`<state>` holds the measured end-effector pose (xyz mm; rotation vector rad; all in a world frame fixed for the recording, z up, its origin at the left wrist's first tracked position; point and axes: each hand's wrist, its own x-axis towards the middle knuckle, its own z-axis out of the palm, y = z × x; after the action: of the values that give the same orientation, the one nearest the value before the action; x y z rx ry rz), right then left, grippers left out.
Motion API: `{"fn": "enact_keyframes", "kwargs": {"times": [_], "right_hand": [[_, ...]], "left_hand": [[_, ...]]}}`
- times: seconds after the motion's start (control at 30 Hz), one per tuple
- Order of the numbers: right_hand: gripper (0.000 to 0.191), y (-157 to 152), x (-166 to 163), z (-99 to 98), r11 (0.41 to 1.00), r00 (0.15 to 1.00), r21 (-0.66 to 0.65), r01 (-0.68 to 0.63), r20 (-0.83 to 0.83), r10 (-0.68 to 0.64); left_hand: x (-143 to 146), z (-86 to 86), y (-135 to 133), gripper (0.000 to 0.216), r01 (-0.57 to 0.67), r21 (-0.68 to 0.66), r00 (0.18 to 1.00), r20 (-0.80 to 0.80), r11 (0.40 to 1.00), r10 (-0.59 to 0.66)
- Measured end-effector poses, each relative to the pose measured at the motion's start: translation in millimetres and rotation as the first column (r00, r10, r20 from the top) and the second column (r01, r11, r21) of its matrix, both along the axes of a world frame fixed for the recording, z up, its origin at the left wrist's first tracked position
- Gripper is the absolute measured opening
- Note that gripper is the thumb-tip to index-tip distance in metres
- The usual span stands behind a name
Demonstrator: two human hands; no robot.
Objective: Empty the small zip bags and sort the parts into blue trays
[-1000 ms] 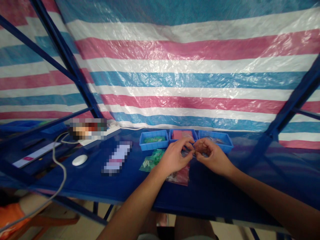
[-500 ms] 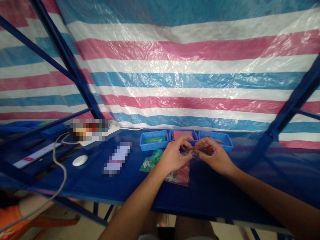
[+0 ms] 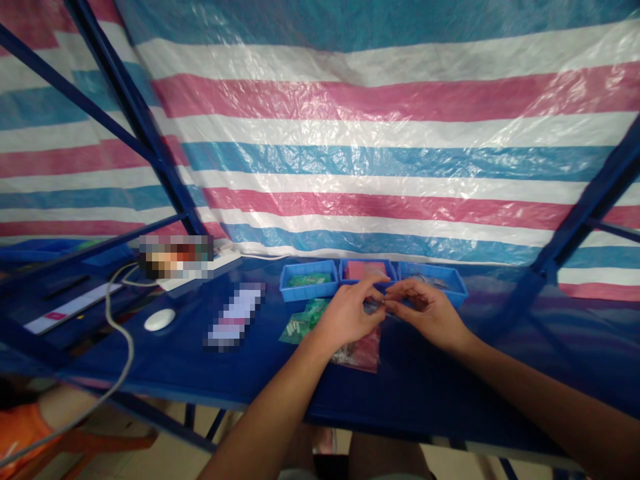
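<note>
My left hand (image 3: 350, 313) and my right hand (image 3: 430, 313) meet over the blue table, fingertips pinched close together. Between them is what looks like a small clear plastic bag (image 3: 373, 307), mostly hidden by the fingers. Under my left wrist lie green plastic bags (image 3: 300, 325) with small pale pieces showing. A red plastic bag (image 3: 364, 355) rests just below the same hand, partly covered by it. Behind the hands stand three blue trays: a left tray (image 3: 311, 292) of green bags, a middle tray (image 3: 344, 275) of red bags, and a right tray (image 3: 456, 293) with clear bags.
On the left are a white oval object (image 3: 160, 320), a blurred-out strip (image 3: 235, 317) and a pale cable (image 3: 127, 337) crossing the table edge. Blue frame bars (image 3: 130, 113) flank a striped plastic sheet (image 3: 380, 100). An orange sleeve (image 3: 23, 430) of another person shows lower left.
My fingertips have shifted slightly, with the right hand a little further left and closer to the left hand. The bags and trays stay put.
</note>
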<state>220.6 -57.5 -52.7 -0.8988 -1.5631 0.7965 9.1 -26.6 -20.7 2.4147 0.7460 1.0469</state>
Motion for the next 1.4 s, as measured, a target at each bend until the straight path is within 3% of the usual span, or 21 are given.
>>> {"fn": "enact_keyframes", "kwargs": {"times": [0.13,0.23,0.37,0.5,0.6,0.67,0.77,0.87,1.1,1.27,1.4], "right_hand": [[0.033,3,5,0.4,0.988,0.988,0.008,0.153,-0.004,-0.153],[0.028,3,9,2.2,0.96,0.963,0.087,0.265,0.021,-0.267],[0.018,1,10,8.1,0.945,0.951,0.265,0.191,0.188,-0.245],[0.013,-5,6,14.3,0.939,0.94,0.332,0.095,0.28,-0.194],[0.015,-7,3,13.9,0.948,0.948,0.307,0.088,0.266,-0.174],[0.021,-6,1,10.1,0.971,0.979,0.217,0.098,0.153,-0.133],[0.041,-2,1,2.7,0.999,0.997,0.018,0.03,-0.066,-0.029],[0.035,3,2,-0.8,0.997,0.996,-0.066,-0.032,-0.081,0.027],[0.009,1,8,5.8,0.982,0.983,0.158,0.101,0.136,-0.123],[0.012,2,12,7.2,0.947,0.958,0.274,0.165,0.184,-0.22],[0.016,6,17,1.4,0.954,0.961,0.249,0.164,0.178,-0.212]], "left_hand": [[-2,-0.2,2,0.044,-0.085,0.052,0.996,0.023,0.995,0.084],[-3,4.8,-1,0.037,-0.116,0.038,0.993,0.032,0.993,0.115],[-1,13.9,-9,0.037,0.038,-0.093,0.995,0.091,0.995,-0.029],[0,13.1,-6,0.032,0.025,-0.137,0.991,0.136,0.99,-0.006],[1,6.0,1,0.021,-0.032,-0.163,0.978,0.199,0.986,0.065],[1,2.2,4,0.018,-0.024,-0.18,0.968,0.241,0.983,0.068],[2,0.6,3,0.028,0.029,-0.179,0.968,0.25,0.983,0.017],[3,2.2,0,0.037,0.009,-0.128,0.984,0.18,0.992,0.014],[2,4.9,2,0.014,-0.02,-0.022,0.993,0.119,1.0,0.022],[0,4.1,4,0.015,0.009,0.036,0.984,0.18,0.999,-0.016],[-1,1.8,6,0.02,-0.005,0.014,0.983,0.185,1.0,0.002]]}}
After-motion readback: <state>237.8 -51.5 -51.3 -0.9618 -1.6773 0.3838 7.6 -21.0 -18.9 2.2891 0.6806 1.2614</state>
